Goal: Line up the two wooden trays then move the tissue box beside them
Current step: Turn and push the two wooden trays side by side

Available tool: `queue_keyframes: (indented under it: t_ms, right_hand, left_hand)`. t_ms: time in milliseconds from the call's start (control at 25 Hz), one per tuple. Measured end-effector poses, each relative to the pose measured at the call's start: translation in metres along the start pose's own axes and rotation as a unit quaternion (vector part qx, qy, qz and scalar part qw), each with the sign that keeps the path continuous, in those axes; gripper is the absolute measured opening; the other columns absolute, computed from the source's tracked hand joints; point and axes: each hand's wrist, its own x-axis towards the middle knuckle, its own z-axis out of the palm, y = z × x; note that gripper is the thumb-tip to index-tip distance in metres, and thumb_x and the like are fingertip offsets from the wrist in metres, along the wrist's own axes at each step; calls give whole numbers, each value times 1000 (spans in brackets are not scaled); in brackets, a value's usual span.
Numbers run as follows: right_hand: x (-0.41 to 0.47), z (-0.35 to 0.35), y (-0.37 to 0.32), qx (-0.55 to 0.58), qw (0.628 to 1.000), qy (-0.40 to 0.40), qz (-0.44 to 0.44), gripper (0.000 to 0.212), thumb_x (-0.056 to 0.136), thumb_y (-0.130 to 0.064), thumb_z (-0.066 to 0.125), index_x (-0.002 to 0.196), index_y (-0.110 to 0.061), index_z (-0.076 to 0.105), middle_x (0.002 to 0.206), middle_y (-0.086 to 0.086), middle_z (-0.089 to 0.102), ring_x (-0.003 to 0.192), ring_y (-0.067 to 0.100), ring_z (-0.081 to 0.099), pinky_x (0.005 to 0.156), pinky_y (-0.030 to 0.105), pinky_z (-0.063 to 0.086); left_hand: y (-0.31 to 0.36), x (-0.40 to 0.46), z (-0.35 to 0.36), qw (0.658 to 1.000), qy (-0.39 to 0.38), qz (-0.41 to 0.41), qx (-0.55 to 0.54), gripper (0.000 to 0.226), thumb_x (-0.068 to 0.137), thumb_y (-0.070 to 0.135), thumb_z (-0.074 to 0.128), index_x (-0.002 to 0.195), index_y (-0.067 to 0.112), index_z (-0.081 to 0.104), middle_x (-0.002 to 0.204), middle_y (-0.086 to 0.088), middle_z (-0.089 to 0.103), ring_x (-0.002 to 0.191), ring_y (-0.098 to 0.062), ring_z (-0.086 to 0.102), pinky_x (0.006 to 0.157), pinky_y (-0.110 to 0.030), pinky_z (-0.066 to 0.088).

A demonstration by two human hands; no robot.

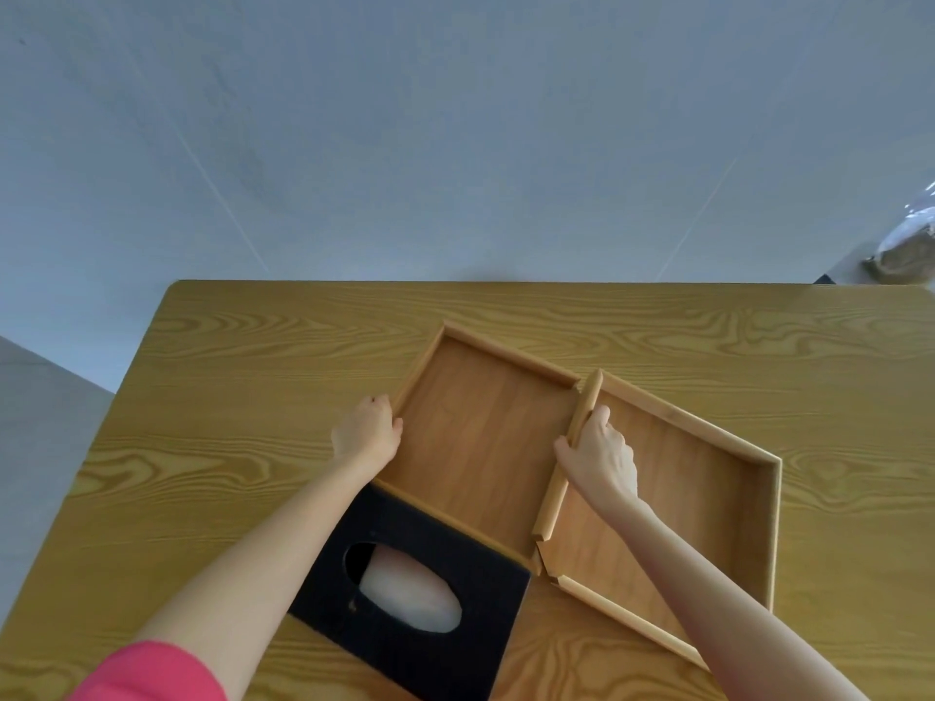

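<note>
Two shallow wooden trays lie side by side on the table, both turned at an angle. The left tray (485,437) has its right rim resting over the left rim of the right tray (678,503). My left hand (367,430) grips the left tray's left rim. My right hand (599,460) grips that tray's right rim where the two trays meet. A black tissue box (445,564) with an oval opening and a white tissue stands in front of the left tray, touching its near rim; my left forearm crosses over its corner.
The wooden table (253,397) has its far edge just behind the trays and its left edge runs diagonally at the left. Bare tabletop lies to the left and right of the trays. A plastic-wrapped object (905,240) sits on the grey floor at the far right.
</note>
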Motion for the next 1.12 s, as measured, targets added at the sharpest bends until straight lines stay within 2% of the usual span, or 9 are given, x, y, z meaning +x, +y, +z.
queue_keyframes:
  t_ms: [80,240,440,560,680,800,1000,1120]
  right_hand:
    - [0,0,1,-37,999,0,-8,18,89,-21,46,92,-8,33,78,12,56,68,30,53,58,33,41]
    - [2,2,1,-71,997,-7,-14,28,90,-24,44,107,-3,36,72,9,57,65,28,53,58,32,40]
    - [0,0,3,-87,996,17,-29,21,88,-21,44,101,-5,38,53,-2,43,58,25,52,50,29,35]
    - [4,-6,-2,-81,995,26,-44,15,88,-18,45,93,-7,36,53,-2,42,59,26,51,47,28,32]
    - [13,-9,-8,-85,994,25,-65,18,88,-15,46,102,-5,41,56,-2,42,60,25,50,43,26,31]
    - [21,-6,-16,-99,992,17,-81,20,89,-15,46,105,-4,42,56,-3,41,62,24,51,48,29,36]
    - [32,6,-30,-138,984,-9,-117,24,91,-18,43,110,-4,41,70,4,53,61,24,50,40,26,29]
    - [38,17,-39,-159,978,-27,-135,25,93,-21,41,111,-4,41,59,-1,46,61,24,50,43,27,31]
  left_hand:
    - [-4,5,-1,1000,11,-2,-10,37,94,32,44,118,5,55,110,-11,65,96,-27,64,65,-32,47]
    - [-7,8,-2,1000,27,7,-8,35,94,32,45,116,8,59,113,-10,68,98,-28,65,65,-31,46]
    - [-10,11,-5,1000,24,-3,-16,36,95,32,43,117,9,58,112,-10,68,100,-28,64,73,-34,50]
    - [-22,14,-8,998,30,-34,-40,37,95,32,42,121,9,56,114,-12,66,104,-30,63,77,-35,50]
    - [-38,17,-12,995,41,-68,-65,40,96,32,41,125,9,54,116,-14,66,105,-32,62,77,-36,50]
    - [-55,21,-15,991,48,-98,-82,43,95,33,42,130,9,50,119,-16,64,108,-34,60,82,-39,50]
    - [-73,27,-11,988,46,-112,-100,44,94,35,44,129,11,52,117,-16,65,108,-36,60,84,-42,51]
    - [-76,31,-12,987,47,-113,-106,42,93,35,46,127,11,54,116,-16,66,107,-36,61,84,-42,51]
